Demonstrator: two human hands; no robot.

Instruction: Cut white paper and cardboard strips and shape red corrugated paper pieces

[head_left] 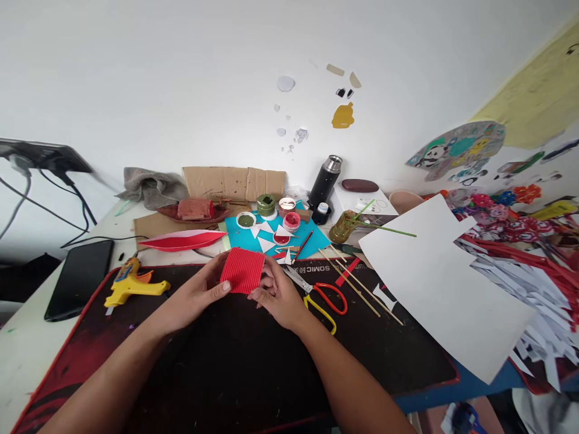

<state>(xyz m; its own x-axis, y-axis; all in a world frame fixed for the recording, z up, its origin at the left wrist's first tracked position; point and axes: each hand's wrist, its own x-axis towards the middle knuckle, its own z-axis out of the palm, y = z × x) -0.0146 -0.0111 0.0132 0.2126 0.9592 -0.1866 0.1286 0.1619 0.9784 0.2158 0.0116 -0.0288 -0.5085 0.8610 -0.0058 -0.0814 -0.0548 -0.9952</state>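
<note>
Both hands hold a square of red corrugated paper (242,269) above the black desk mat (235,374). My left hand (205,289) grips its left side, thumb on the front face. At the right edge my right hand (278,295) is closed on the sheet with curled fingers; some fingertips are hidden behind it. Scissors (316,290) with one red and one yellow handle lie just right of my right hand. Thin wooden sticks (357,286) and a red paper strip (347,272) rest beyond them. To the left, a red and white boat-shaped paper piece (183,240) lies behind my left hand.
A yellow glue gun (136,283) and a black phone (79,280) lie at left. Open paint pots (266,206) and white paper triangles stand on a blue sheet (233,232). A black thermos (324,181) stands behind. Large white paper (443,283) covers the right side.
</note>
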